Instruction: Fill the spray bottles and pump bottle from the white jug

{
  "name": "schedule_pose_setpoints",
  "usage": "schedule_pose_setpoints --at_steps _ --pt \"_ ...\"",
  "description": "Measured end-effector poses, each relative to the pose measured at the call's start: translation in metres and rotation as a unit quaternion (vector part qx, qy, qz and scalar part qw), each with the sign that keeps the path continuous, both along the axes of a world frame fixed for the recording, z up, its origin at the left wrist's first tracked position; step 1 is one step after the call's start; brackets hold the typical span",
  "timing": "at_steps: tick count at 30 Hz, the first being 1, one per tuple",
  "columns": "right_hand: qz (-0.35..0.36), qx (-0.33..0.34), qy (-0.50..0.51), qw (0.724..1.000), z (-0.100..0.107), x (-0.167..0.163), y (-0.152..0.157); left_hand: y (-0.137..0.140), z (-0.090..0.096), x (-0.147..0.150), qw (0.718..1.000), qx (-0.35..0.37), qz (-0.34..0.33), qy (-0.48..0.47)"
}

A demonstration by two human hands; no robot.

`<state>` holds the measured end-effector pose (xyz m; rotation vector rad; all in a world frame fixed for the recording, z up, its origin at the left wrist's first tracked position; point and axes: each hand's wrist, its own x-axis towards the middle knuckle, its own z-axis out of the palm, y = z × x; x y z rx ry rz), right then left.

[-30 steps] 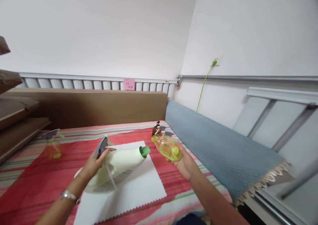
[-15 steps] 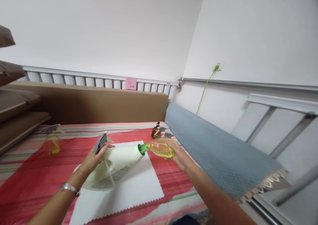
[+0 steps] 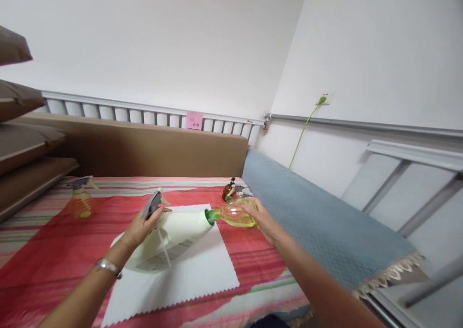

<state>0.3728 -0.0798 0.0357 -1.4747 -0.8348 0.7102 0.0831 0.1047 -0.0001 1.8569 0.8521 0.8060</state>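
A large pale green jug (image 3: 181, 224) is tilted on its side over a white cloth (image 3: 206, 265) with zigzag edges. Its green mouth (image 3: 210, 216) points right. My left hand (image 3: 150, 220) is closed at the top of the jug, also gripping a grey-and-white trigger spray head (image 3: 154, 204) whose thin tube hangs down in front. My right hand (image 3: 258, 212) is wrapped round a clear yellow spray bottle (image 3: 235, 212), held nearly level. The bottle's neck meets the jug's mouth. Some yellowish liquid shows inside the bottle.
A second yellow spray bottle (image 3: 81, 205) stands at left. A brown pump bottle (image 3: 228, 192) sits at the back right. Brown cushions (image 3: 32, 137) are stacked at left; a blue padded cover (image 3: 307, 212) runs along the right. A pink note (image 3: 194, 120) is on the radiator behind.
The view has shifted slightly. Both hands still hold the jug, spray head and bottle, with the bottle's neck still at the jug's mouth.
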Motion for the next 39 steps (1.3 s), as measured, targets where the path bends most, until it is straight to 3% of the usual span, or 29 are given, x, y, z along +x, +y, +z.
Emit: schedule_pose_setpoints --at_steps 13,17,21,25,28,31,34,39 --pt "-0.008 -0.051 -0.161 0.986 0.038 -0.016 0.001 -0.002 0.004 0.002 1.0 0.016 0.014 -0.012" --pt "0.002 -0.067 -0.241 0.968 0.05 -0.022 0.004 -0.004 0.006 0.004 0.999 0.023 0.025 -0.024" --pt "0.034 -0.073 -0.412 0.907 0.059 -0.029 0.01 -0.004 0.005 0.005 0.998 0.035 0.036 -0.032" --pt "0.098 -0.052 -0.556 0.824 0.072 -0.046 0.014 -0.004 0.004 0.006 0.999 0.038 0.034 -0.014" --pt "0.15 -0.057 -0.633 0.758 0.082 -0.061 0.016 -0.005 0.005 0.005 0.999 0.042 0.033 -0.006" --pt "0.187 -0.058 -0.678 0.709 0.087 -0.071 0.019 -0.007 0.005 0.005 0.999 0.04 0.032 -0.004" --pt "0.213 -0.056 -0.693 0.687 0.089 -0.074 0.022 -0.008 0.004 0.005 0.999 0.031 0.033 0.001" --pt "0.222 -0.05 -0.687 0.69 0.094 -0.073 0.021 -0.004 -0.001 0.003 0.999 0.038 0.036 0.007"
